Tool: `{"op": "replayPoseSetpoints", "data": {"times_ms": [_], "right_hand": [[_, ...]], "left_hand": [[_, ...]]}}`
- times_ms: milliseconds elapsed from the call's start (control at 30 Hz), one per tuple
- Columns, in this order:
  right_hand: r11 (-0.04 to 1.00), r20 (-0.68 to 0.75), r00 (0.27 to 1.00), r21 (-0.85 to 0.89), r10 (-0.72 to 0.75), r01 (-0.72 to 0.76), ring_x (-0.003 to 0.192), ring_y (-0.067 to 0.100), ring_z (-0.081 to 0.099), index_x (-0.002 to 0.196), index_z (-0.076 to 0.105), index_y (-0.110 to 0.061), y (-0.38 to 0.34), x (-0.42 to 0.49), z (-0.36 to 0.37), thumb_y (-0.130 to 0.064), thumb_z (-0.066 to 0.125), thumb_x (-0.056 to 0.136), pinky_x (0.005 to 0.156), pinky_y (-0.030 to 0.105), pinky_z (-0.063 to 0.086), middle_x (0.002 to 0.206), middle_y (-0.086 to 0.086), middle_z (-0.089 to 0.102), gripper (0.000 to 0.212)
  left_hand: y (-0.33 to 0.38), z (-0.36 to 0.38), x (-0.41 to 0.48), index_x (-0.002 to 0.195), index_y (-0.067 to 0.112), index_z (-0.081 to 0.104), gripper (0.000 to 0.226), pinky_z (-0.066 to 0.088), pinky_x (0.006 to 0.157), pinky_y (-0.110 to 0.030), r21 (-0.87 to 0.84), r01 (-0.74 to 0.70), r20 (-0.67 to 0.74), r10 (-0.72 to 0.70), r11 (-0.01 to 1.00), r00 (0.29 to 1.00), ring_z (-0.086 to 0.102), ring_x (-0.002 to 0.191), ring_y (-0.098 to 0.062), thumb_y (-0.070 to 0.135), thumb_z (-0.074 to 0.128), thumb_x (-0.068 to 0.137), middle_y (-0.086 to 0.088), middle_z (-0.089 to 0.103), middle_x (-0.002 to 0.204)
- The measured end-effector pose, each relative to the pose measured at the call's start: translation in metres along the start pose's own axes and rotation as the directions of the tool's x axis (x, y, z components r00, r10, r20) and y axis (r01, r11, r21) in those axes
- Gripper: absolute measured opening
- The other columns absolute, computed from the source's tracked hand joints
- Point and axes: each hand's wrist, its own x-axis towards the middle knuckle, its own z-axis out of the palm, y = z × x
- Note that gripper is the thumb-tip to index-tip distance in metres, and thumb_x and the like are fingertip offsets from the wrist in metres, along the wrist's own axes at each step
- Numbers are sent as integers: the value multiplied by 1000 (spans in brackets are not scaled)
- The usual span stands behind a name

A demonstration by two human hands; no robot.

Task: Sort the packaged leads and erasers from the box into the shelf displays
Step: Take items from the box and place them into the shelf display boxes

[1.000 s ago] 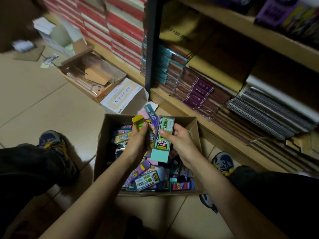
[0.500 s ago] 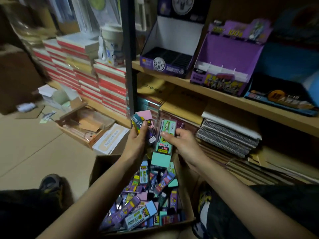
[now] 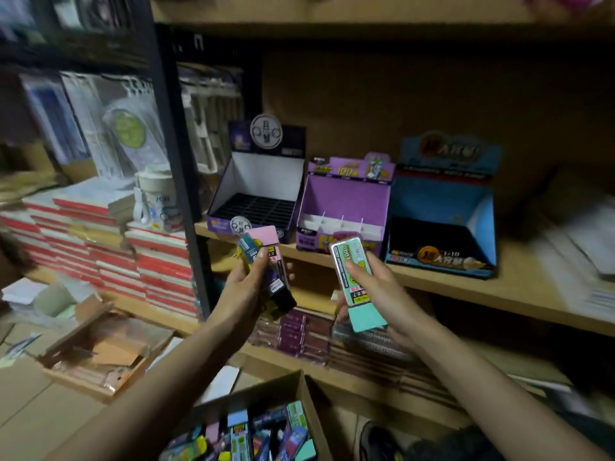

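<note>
The teal pack [image 3: 361, 296] is in the right hand [image 3: 387, 296], held just in front of and slightly below the purple display [image 3: 346, 194]. The thumb lies across its printed face and the fingers curl behind it, so the hand grasps it firmly. The pack is tilted, its printed end up towards the purple display.

To the left of the purple display and lower, the left hand [image 3: 243, 294] clenches a bundle of packs [image 3: 278, 277]. A pink-topped one and a blue one show at the top, and a dark one shows at the bottom. How many it holds cannot be told.

Well below the purple display, at the bottom edge of the view, the cardboard box [image 3: 259, 394] lies open with many mixed packs [image 3: 253, 437] inside.

The purple display stands on a wooden shelf [image 3: 466, 287]. The dark display [image 3: 256, 181] stands just beside it on the left and the blue display [image 3: 442, 201] just beside it on the right.

Further left of it, past a black upright post [image 3: 179, 181], a mug [image 3: 156, 197] sits on stacks of red-edged books [image 3: 159, 261]. Under the shelf, beneath the purple display, lie flat piles of notebooks [image 3: 299, 331].
</note>
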Motion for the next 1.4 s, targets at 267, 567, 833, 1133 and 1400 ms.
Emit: {"op": "replayPoseSetpoints", "data": {"times_ms": [267,567,833,1133,1400], "right_hand": [[934,-178,950,-300,-255,194,66,8,66,102,59,-23,-28,-1,-72,-3,58,89,56,18,50,87,0,67,23],[802,-523,712,-590,-468,94,65,6,59,104,65,-12,-65,42,-137,-20,75,79,48,15,44,81,-2,65,28],[437,-198,854,-899,-481,38,89,20,57,101,66,-4,-83,119,-132,-9,72,80,71,24,35,97,13,66,22],[299,-66,991,-954,-113,-30,83,16,54,103,60,-7,-107,143,-143,-13,70,81,67,25,36,103,14,65,25],[826,-399,897,-559,-188,-75,69,12,60,112,57,8,-67,143,-147,-2,66,83,52,10,49,100,15,61,32]], "left_hand": [[-3,2,25,101,34,60,27,54,55,-20,51,-65,47,62,997,997,72,83,-13,51,53,81,3,74,94],[-4,21,34,114,28,58,38,50,89,-48,26,-105,100,102,994,990,66,104,-28,47,53,82,-8,71,110],[-11,9,34,107,27,61,34,52,82,-43,87,-93,73,86,992,994,69,94,-22,48,52,81,-8,70,105],[-14,0,31,99,36,64,25,51,81,-44,102,-90,105,79,991,991,69,96,-23,50,52,82,-6,72,105],[-14,7,26,103,34,63,26,53,75,-41,79,-103,101,95,992,990,70,95,-24,47,51,83,-8,72,103]]}}
